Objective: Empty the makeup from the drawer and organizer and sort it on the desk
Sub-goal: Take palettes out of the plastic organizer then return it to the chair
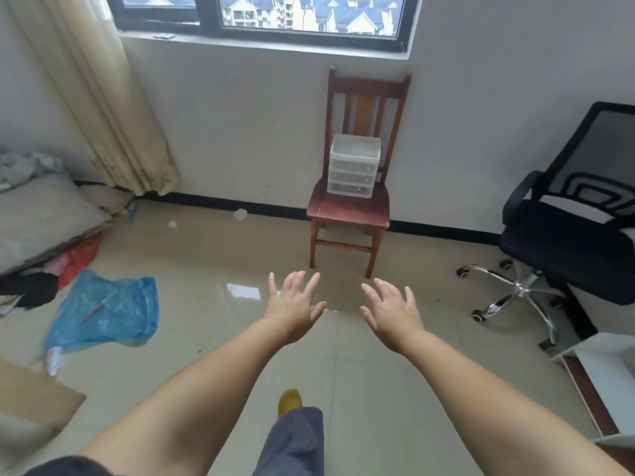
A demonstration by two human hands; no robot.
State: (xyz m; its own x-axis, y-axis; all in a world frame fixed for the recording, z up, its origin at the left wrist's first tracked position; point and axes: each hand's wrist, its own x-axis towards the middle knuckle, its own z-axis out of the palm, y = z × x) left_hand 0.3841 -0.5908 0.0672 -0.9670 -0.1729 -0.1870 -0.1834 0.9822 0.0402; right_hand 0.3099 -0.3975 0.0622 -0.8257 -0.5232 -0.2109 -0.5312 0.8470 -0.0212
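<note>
A clear plastic organizer [353, 165] with three stacked drawers and an open top tray stands on the seat of a red-brown wooden chair [347, 209] against the far wall. Small dark items show faintly through the drawer fronts. My left hand [292, 305] and my right hand [391, 314] are stretched forward over the floor, fingers spread, holding nothing. Both hands are well short of the chair and apart from the organizer. A white desk corner [604, 365] shows at the right edge.
A black mesh office chair [570, 249] on a chrome wheeled base stands at the right. A blue plastic bag [103, 310], cardboard [31, 396] and a pile of bedding and clothes [41, 214] lie on the left. A curtain [103, 97] hangs by the window.
</note>
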